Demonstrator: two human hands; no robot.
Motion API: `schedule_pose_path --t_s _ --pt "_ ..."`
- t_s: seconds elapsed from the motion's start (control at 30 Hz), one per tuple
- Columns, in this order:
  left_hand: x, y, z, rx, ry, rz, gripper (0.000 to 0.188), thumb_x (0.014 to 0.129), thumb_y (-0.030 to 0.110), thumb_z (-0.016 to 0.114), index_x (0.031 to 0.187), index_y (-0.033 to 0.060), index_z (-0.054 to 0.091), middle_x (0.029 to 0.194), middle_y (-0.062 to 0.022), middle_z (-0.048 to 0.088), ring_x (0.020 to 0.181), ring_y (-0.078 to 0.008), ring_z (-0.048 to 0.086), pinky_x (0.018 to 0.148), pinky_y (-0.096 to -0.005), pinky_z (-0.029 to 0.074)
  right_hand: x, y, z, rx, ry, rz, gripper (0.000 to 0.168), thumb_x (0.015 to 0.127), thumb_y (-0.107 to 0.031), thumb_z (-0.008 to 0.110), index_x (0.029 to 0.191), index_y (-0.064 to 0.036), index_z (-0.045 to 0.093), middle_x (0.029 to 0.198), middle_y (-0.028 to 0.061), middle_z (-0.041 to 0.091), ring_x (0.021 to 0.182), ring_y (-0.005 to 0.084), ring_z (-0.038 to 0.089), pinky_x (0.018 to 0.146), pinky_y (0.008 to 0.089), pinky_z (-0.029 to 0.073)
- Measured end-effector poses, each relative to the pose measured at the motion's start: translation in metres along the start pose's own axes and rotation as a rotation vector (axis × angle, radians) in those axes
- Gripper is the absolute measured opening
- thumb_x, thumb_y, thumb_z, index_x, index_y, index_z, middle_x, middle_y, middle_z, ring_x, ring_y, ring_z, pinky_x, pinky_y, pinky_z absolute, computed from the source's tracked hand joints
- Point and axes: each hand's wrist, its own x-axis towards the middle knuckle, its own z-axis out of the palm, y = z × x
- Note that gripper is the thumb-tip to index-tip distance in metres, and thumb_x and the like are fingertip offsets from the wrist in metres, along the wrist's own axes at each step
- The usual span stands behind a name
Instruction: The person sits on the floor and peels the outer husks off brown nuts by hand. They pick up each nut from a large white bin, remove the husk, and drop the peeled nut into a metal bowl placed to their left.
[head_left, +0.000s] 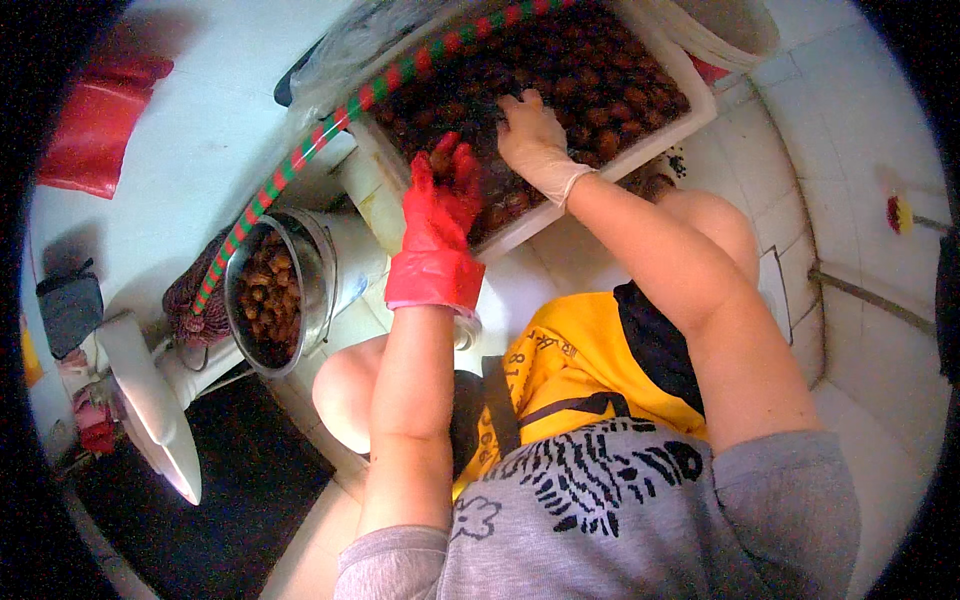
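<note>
My left hand (444, 199), in a red rubber glove, is at the near left edge of a white thick-rimmed box (660, 139). Its fingers curl around one small brown rounded piece (442, 157). Many similar brown rounded pieces (592, 67) fill the box, which looks wet inside. My right hand (534, 139) wears a thin translucent glove and reaches over the box's near rim. Its fingertips are bent down at the pieces; whether they grip one is hidden.
A red-and-green striped hose or pole (307, 146) arcs across the box's left corner. To the left, a metal bowl (296, 330) of brown pieces sits by a white bucket (352, 247). Clear plastic sheeting (352, 52) lies behind. A dark mat (225, 480) covers the lower-left floor.
</note>
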Motion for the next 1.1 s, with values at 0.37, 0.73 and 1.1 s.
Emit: schedule_pose_path --t_s 0.37,0.73,1.1 --pt "0.006 -0.005 -0.006 -0.093 -0.155 -0.001 0.045 0.097 0.041 0.039 0.127 0.0083 0.047 0.129 -0.012 0.051 0.12 -0.0315 0.046 0.104 -0.0449 0.034 -0.036 -0.037 -0.008 0.204 -0.156 -0.372 0.029 0.079 -0.024 0.06 0.103 -0.007 0.062 0.11 0.0197 0.054 0.096 0.0373 0.058 0.084 0.0462 0.05" --pt "-0.012 -0.005 0.044 -0.225 -0.112 -0.201 0.042 0.093 0.038 0.039 0.118 0.0086 0.054 0.127 -0.0129 0.053 0.121 -0.0305 0.046 0.104 -0.0545 0.031 0.018 -0.01 -0.016 0.281 0.012 -0.075 0.037 0.083 -0.027 0.056 0.114 -0.006 0.062 0.11 0.0205 0.058 0.101 0.0373 0.057 0.088 0.044 0.047" --pt "0.008 -0.008 0.018 -0.41 -0.486 -0.256 0.043 0.097 0.037 0.037 0.13 0.0112 0.047 0.135 -0.0135 0.047 0.125 -0.0334 0.042 0.107 -0.0489 0.03 -0.031 -0.033 -0.029 0.218 -0.116 -0.327 0.033 0.083 -0.023 0.06 0.113 -0.011 0.062 0.107 0.0189 0.055 0.096 0.0373 0.059 0.082 0.044 0.05"
